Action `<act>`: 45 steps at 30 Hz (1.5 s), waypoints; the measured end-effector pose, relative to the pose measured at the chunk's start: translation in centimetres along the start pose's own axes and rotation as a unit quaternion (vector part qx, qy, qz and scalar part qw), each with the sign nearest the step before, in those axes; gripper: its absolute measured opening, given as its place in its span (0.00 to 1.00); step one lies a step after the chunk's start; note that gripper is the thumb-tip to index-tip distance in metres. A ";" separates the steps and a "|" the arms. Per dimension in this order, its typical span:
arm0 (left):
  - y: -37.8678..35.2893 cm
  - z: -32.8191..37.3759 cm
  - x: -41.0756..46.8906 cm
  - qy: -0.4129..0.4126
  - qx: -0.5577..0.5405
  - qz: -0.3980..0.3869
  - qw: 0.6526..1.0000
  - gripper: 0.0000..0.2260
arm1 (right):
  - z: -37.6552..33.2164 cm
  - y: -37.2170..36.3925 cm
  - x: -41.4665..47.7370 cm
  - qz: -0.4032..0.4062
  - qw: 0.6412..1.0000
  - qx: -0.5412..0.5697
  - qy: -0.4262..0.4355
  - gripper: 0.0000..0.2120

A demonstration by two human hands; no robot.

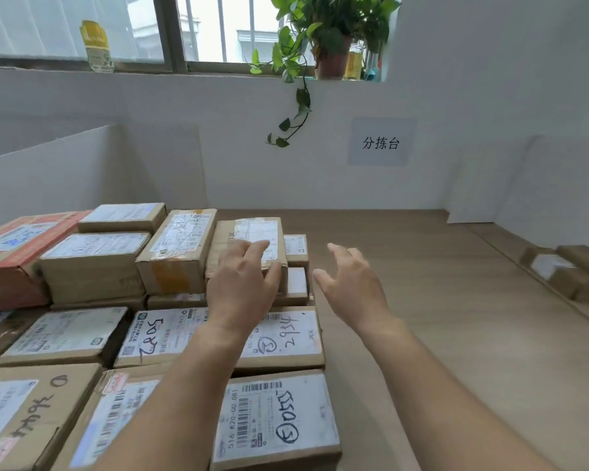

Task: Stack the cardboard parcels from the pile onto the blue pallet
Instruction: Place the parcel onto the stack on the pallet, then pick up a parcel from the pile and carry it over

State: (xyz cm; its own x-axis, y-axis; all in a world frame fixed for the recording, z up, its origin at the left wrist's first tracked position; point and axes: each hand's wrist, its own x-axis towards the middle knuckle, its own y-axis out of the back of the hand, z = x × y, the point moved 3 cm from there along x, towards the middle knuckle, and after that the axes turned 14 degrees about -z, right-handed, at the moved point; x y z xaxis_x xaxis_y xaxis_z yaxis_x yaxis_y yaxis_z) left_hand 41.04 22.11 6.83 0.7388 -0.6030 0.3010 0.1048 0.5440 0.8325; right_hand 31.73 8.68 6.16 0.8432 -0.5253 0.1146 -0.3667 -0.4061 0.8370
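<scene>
Several cardboard parcels with white labels stand stacked in rows on the left. My left hand rests on the small top parcel at the stack's right end, fingers flat on its label and thumb against its near corner. My right hand hovers just right of that parcel with fingers spread, touching nothing. Lower parcels marked 2934 and 2805 lie under my left forearm. No blue pallet shows; the parcels hide whatever they stand on.
A wooden floor spreads to the right of the stack. A few loose parcels lie at the far right. White walls close the back, with a sign, a windowsill and a trailing potted plant. A white board stands behind the stack.
</scene>
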 end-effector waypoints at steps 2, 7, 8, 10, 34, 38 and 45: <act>-0.7 1.9 -0.2 -0.019 -0.006 -0.005 1.000 0.20 | 1.2 1.3 -1.0 0.019 1.000 -0.016 -0.009 0.25; -3.1 7.3 -1.4 -0.066 -0.013 -0.026 0.997 0.20 | 5.2 4.4 -3.9 0.059 0.996 -0.056 -0.034 0.25; -3.7 8.6 -1.8 -0.076 -0.013 -0.028 0.997 0.20 | 6.2 5.0 -4.5 0.065 0.995 -0.062 -0.038 0.24; -5.3 11.1 -2.8 -0.093 -0.016 -0.031 0.995 0.20 | 8.3 6.1 -6.0 0.070 0.994 -0.076 -0.044 0.24; -28.4 39.0 -14.6 -0.104 -0.014 -0.173 0.979 0.28 | 39.3 18.5 -22.1 0.112 0.974 -0.180 -0.078 0.24; -31.0 41.1 -13.2 -0.108 0.010 -0.189 0.976 0.30 | 42.9 19.3 -21.2 0.115 0.974 -0.178 -0.085 0.25; -36.4 44.7 -8.1 -0.115 0.019 -0.218 0.969 0.30 | 48.6 21.2 -17.0 0.101 0.970 -0.194 -0.101 0.26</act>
State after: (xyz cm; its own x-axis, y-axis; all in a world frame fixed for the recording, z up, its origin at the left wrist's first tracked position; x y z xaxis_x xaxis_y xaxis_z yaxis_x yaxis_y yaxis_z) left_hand 1.53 -18.89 -5.09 0.4609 -0.8874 0.0080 0.3458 0.1878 0.9193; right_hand -9.49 -27.39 -4.03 0.6608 -0.7164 0.2237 -0.3081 0.0129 0.9513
